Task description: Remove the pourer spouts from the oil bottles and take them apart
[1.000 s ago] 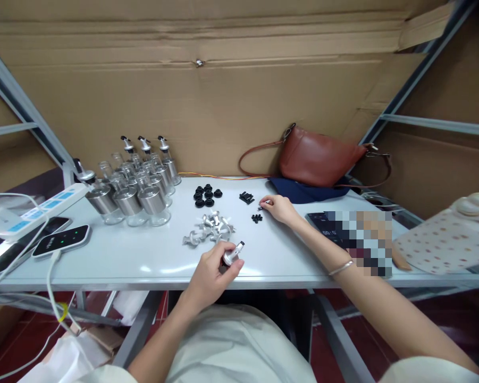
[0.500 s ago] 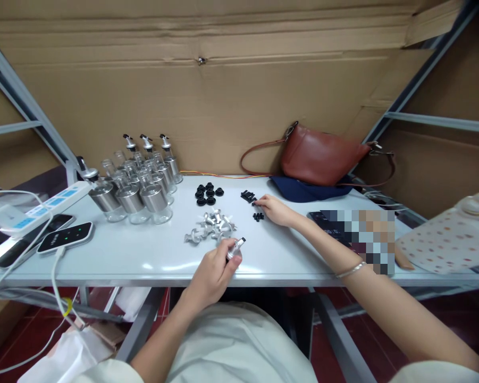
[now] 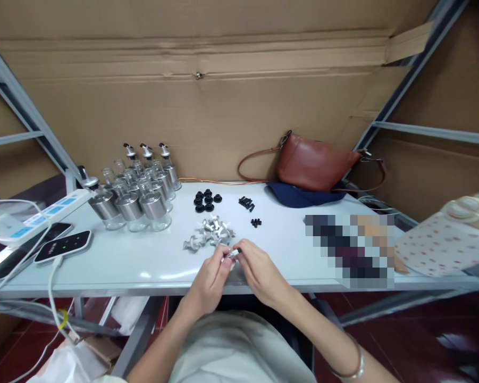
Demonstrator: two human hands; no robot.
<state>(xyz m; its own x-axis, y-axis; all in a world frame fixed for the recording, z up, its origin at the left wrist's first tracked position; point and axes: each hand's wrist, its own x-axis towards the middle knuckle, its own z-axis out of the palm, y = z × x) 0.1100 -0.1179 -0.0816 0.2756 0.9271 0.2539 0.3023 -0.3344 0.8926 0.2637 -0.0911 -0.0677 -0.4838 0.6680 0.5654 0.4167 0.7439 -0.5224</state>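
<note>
Head view, listed outward from the pile (image 3: 211, 232) of loose metal spouts on your white table (image 3: 123, 263). Item: one spout (image 3: 230, 255), metal with a dark tip, held just nearer you than the pile, above the table's near edge. Your left hand (image 3: 208, 281): closed around that spout, thumb laid against it. Your right hand (image 3: 265, 274): fingers drawn narrow and bent to the spout's tip; whether they grip it or a small part cannot be told. Bracelet (image 3: 361, 363): one, on your right wrist. Beyond the pile: black stoppers (image 3: 208, 205), in a cluster. Beyond it and to the right: black levers (image 3: 245, 202), heaped; nearer than these, tiny black caps (image 3: 256, 223). Left of the pile: glass bottles (image 3: 129, 207) with steel sleeves, standing in close rows, at least three fitted with spouts. Farther left: power strip (image 3: 51, 210) and a flat device (image 3: 64, 246), cable attached. Well beyond the pile, right: brown bag (image 3: 314, 162) resting on navy cloth (image 3: 297, 196).
</note>
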